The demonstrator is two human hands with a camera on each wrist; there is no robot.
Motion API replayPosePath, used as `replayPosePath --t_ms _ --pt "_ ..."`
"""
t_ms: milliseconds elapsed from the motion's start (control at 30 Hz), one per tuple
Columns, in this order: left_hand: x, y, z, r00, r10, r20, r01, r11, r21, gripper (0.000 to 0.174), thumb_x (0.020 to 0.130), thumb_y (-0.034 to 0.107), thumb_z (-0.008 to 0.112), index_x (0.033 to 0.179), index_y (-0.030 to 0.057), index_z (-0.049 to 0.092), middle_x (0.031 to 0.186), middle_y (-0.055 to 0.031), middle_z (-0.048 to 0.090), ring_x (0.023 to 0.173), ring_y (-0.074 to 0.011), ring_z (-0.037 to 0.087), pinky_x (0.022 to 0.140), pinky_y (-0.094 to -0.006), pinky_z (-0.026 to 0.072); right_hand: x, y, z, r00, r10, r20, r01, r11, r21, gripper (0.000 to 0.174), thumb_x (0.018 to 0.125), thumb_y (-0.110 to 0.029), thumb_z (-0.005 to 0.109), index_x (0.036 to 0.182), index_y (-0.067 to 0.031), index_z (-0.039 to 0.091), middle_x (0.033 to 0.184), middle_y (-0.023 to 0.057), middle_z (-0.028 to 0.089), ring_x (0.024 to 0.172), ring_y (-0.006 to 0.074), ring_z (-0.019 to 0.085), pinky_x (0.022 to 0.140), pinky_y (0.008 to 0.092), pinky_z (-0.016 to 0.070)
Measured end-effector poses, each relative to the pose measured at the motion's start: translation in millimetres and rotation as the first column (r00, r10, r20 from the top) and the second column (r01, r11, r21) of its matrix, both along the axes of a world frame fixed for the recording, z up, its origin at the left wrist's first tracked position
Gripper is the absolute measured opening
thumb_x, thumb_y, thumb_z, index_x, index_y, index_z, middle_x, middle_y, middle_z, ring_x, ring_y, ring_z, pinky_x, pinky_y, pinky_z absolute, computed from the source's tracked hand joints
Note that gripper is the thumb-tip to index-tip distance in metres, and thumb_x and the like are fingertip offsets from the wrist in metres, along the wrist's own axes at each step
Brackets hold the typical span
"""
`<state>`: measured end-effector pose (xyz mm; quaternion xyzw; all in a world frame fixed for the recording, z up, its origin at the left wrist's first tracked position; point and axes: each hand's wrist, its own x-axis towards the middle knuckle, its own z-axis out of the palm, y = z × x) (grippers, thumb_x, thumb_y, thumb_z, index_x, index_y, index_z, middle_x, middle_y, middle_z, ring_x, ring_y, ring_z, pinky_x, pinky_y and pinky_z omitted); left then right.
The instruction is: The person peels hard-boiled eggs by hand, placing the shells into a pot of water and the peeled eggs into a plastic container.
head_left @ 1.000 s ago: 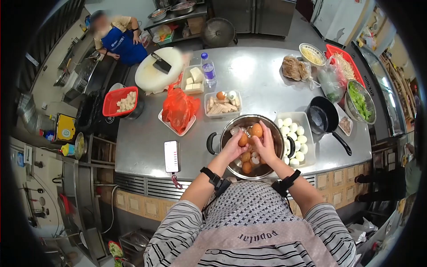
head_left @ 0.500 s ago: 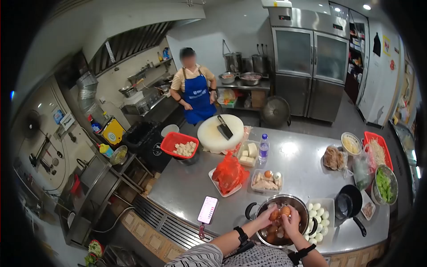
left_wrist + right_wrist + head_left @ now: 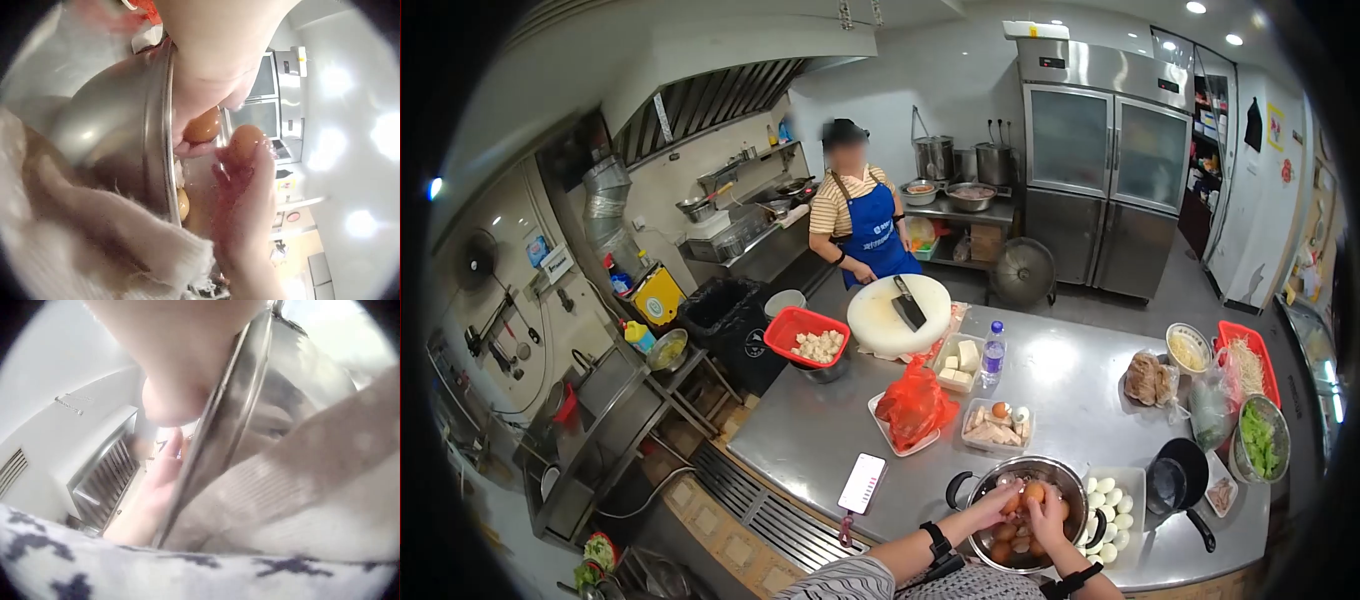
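Observation:
Both hands work over a steel pot (image 3: 1072, 468) in the head view, close together above its mouth. My left hand (image 3: 994, 506) grips a brown egg (image 3: 203, 127), its fingers curled beneath it in the left wrist view. Facing it, my right hand (image 3: 1050, 517) holds another brown egg (image 3: 245, 145) with its fingers around it. More brown eggs (image 3: 1001, 552) and bits of shell lie inside the pot. In the right wrist view the pot wall (image 3: 250, 415) and the hands hide most of the eggs.
Right of the pot, a tray holds several peeled white eggs (image 3: 1108, 505); beyond is a black saucepan (image 3: 1178, 475). A plastic box (image 3: 998, 427), water bottle (image 3: 993, 352), red bag (image 3: 916, 405) and phone (image 3: 863, 483) lie around. Across, a person (image 3: 865, 225) stands by a cleaver (image 3: 908, 305) on a round board.
The head view has tilted up and swung left, so the pot sits lower in it. Both hands stay over the pot with eggs. The person opposite has turned and lowered a hand toward the board.

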<state>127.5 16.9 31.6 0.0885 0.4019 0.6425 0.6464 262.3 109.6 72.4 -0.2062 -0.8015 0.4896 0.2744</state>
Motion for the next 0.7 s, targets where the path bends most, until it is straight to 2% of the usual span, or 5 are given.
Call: replayPosePath --t_ms 67,133,333,467,700 --pt "0.5 1.4 0.8 0.999 0.030 0.027 -0.029 0.999 -0.036 0.039 0.088 0.053 0.050 0.102 0.0171 0.051 0.083 0.0019 0.056 0.072 -0.0085 0.055 0.057 -0.0222 0.0466 -3.0 5.3 -6.9 0.980 -0.165 -0.115 0.172 0.983 0.061 0.043 0.083 -0.010 0.057 0.122 0.0033 0.044 0.110 0.0231 0.052 0.106 0.0338 0.051 0.093 0.0386 0.0381" --pt "1.4 2.0 5.5 0.994 0.094 0.048 -0.091 0.994 -0.059 0.040 0.088 0.052 0.051 0.106 0.0158 0.053 0.090 -0.0011 0.059 0.078 -0.0131 0.059 0.065 -0.0256 0.0500 -1.0 9.7 2.2 0.994 0.060 0.086 -0.077 0.976 0.203 0.044 0.083 -0.013 0.058 0.121 0.0042 0.044 0.112 0.0221 0.053 0.106 0.0354 0.050 0.094 0.0398 0.0382" --pt "-0.4 2.8 1.4 0.996 0.088 -0.020 -0.089 0.992 -0.093 0.043 0.093 0.049 0.041 0.110 0.0107 0.052 0.103 -0.0043 0.057 0.092 -0.0168 0.058 0.080 -0.0352 0.0500 -4.4 6.6 -7.6 0.993 0.070 0.092 -0.086 0.977 0.196 0.047 0.081 -0.021 0.061 0.121 0.0014 0.047 0.109 0.0235 0.057 0.100 0.0371 0.055 0.089 0.0417 0.0422" --pt "-10.3 3.8 -26.3 0.998 -0.055 -0.039 0.053 0.998 -0.029 0.048 0.091 0.055 0.041 0.110 0.0129 0.053 0.101 -0.0031 0.058 0.087 -0.0141 0.057 0.073 -0.0284 0.0470 0.7 6.5 0.0 0.975 -0.162 -0.150 0.192 0.959 0.211 0.047 0.081 -0.023 0.060 0.120 0.0008 0.048 0.104 0.0228 0.058 0.096 0.0391 0.055 0.086 0.0419 0.0430" --pt "14.5 7.7 34.1 0.999 0.046 0.020 -0.043 0.986 -0.162 0.044 0.097 0.045 0.031 0.121 0.0114 0.048 0.113 -0.0051 0.056 0.093 -0.0174 0.058 0.071 -0.0294 0.0503 3.3 9.6 -5.5 0.996 0.081 -0.023 -0.076 0.981 0.177 0.045 0.084 -0.027 0.054 0.121 -0.0012 0.047 0.106 0.0223 0.057 0.097 0.0378 0.055 0.085 0.0400 0.0438"
